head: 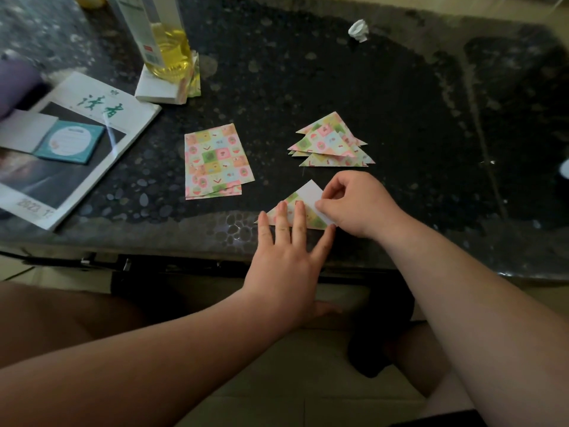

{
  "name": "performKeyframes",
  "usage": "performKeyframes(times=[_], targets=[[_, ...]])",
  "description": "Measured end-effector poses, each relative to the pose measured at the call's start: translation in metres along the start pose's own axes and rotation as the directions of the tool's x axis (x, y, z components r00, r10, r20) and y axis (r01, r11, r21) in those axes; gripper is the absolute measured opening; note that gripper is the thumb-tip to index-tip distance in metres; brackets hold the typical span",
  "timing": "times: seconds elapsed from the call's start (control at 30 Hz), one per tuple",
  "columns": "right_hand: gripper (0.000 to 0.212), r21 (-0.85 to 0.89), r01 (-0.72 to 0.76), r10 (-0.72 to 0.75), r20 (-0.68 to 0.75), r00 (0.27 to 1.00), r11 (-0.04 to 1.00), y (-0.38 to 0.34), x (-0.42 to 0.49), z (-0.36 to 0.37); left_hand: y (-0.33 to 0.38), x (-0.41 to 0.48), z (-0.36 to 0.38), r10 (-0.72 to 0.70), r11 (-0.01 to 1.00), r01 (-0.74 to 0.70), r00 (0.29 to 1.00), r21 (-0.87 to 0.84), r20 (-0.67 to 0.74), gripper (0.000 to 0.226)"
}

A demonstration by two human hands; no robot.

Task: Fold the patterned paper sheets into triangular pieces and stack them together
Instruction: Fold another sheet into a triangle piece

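The one container in view is a clear bottle at the far left of the table, and its lower part holds yellow liquid. It stands on a white box.

At the near edge of the table, you have one paper half folded into a triangle, its white underside showing at the peak. Your left hand lies flat and open, its straight fingers pressing down on the left half of the paper. Your right hand has its fingers curled and pinches the white flap on the right side.

Just beyond the right hand lies one pile of folded triangles, fanned so the corners stick out. It looks like four or five pieces, though the overlapping edges make the count unsure. To the left of that pile, well apart from it, is one pile of flat patterned sheets, with at least three edges showing along its near side.

At the left lies one magazine with one teal pad on top. One crumpled white scrap sits at the far side.
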State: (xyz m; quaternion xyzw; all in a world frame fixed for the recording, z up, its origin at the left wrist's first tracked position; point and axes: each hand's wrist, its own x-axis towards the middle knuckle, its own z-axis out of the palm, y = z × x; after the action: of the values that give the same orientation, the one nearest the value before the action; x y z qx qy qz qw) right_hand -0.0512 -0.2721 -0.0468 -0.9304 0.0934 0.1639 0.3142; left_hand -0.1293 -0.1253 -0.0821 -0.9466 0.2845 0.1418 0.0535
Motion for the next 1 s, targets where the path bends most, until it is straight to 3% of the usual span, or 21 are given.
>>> performKeyframes(times=[0.17, 0.37, 0.53, 0.67, 0.83, 1.0], targets=[[0.016, -0.060, 0.016, -0.012, 0.058, 0.998, 0.998, 0.000, -0.001, -0.001, -0.019, -0.007, -0.006, 0.007, 0.999, -0.006, 1.000, -0.047, 0.027, 0.125], [0.041, -0.157, 0.007, 0.012, 0.123, 0.992, 0.988, -0.008, -0.006, -0.001, -0.048, -0.025, -0.018, 0.003, 0.996, 0.005, 0.996, -0.087, 0.087, 0.118], [0.041, -0.249, -0.023, 0.050, 0.104, 0.993, 0.968, -0.020, -0.009, 0.002, -0.051, -0.026, -0.020, -0.017, 0.991, 0.027, 0.997, -0.128, 0.073, 0.111], [0.036, -0.358, -0.025, 0.102, 0.199, 0.975, 0.933, -0.035, -0.009, 0.002, -0.047, -0.026, -0.021, -0.016, 0.990, 0.028, 0.996, -0.141, 0.084, 0.112], [0.019, -0.077, -0.254, 0.264, 0.385, 0.884, 0.964, -0.038, -0.008, 0.006, -0.049, -0.024, -0.021, -0.010, 0.988, 0.022, 0.997, -0.153, 0.082, 0.113], [0.014, -0.080, -0.331, 0.335, 0.390, 0.857, 0.940, -0.028, -0.005, -0.006, -0.051, -0.024, -0.023, -0.006, 0.988, 0.020, 0.995, -0.151, 0.095, 0.107]])
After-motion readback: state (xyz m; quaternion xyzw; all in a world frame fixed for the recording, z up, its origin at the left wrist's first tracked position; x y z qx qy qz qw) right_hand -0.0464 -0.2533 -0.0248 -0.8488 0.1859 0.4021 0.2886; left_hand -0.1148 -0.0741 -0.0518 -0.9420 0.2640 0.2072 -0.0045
